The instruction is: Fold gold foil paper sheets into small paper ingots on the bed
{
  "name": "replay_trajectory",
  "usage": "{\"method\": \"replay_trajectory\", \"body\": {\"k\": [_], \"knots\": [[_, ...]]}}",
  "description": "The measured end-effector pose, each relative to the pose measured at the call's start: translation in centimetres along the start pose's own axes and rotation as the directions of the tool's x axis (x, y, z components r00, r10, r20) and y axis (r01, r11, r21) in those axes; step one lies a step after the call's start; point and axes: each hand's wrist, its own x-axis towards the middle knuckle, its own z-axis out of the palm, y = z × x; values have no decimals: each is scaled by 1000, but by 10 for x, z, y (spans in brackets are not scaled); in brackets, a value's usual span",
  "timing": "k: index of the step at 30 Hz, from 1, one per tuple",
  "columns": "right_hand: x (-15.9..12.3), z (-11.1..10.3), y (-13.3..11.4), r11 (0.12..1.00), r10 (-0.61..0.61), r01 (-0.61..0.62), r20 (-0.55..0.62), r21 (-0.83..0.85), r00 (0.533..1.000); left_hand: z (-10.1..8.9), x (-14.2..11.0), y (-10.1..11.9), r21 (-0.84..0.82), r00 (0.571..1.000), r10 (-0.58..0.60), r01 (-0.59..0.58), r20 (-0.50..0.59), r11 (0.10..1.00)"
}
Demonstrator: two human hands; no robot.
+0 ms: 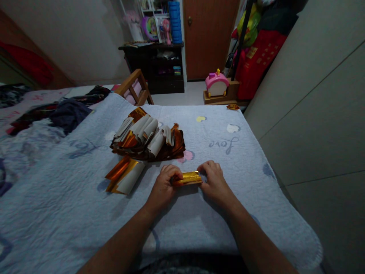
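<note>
A folded sheet of shiny gold foil paper (187,178) is held low over the bed, stretched between my two hands. Its left end is pinched by my left hand (164,184), thumb on top. At the right end, my right hand (216,183) grips the edge between thumb and fingers. To the left lies a small stack of foil paper (131,179), curled, with gold, orange and white faces showing. Behind that sits a large pile of bent foil papers (148,135) with white backs and brownish-gold sides.
The bed is covered by a light blue quilt (222,228) with printed hearts. A small gold folded piece (233,107) rests at its far right corner. Rumpled clothes (70,114) lie at left. A wooden rail (137,87), pink toy (217,83) and pale cabinet (319,114) stand around it.
</note>
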Motion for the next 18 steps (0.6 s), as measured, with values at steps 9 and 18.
{"method": "replay_trajectory", "body": {"k": [9,18], "knots": [[3,-1,-3,902,62,-70,34,426,998,0,-1,1,-319,994,-102,107,30,942],[4,-7,-13,853,88,-136,118,504,989,4,1,1,-487,948,-316,293,35,823]]}}
